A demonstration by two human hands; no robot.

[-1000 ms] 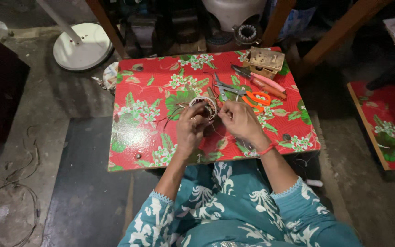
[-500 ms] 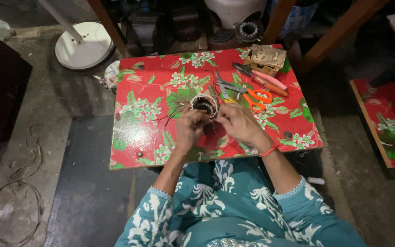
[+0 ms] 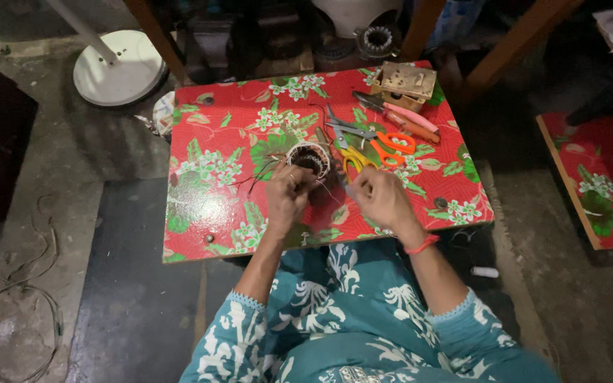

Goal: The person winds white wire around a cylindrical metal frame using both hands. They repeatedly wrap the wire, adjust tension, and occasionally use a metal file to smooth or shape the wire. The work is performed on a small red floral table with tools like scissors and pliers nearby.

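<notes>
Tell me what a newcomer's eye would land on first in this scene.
First comes the small table with its bright red flowered cover, in the middle of a grey floor. At its centre the left hand holds a round wire coil, with the right hand close beside it. Just beyond lie orange-handled scissors, and a white round fan base stands on the floor at upper left.

Two scissors [image 3: 374, 145] (orange and yellow handles), one wound coil [image 3: 308, 157], two hands [image 3: 289, 195].
</notes>
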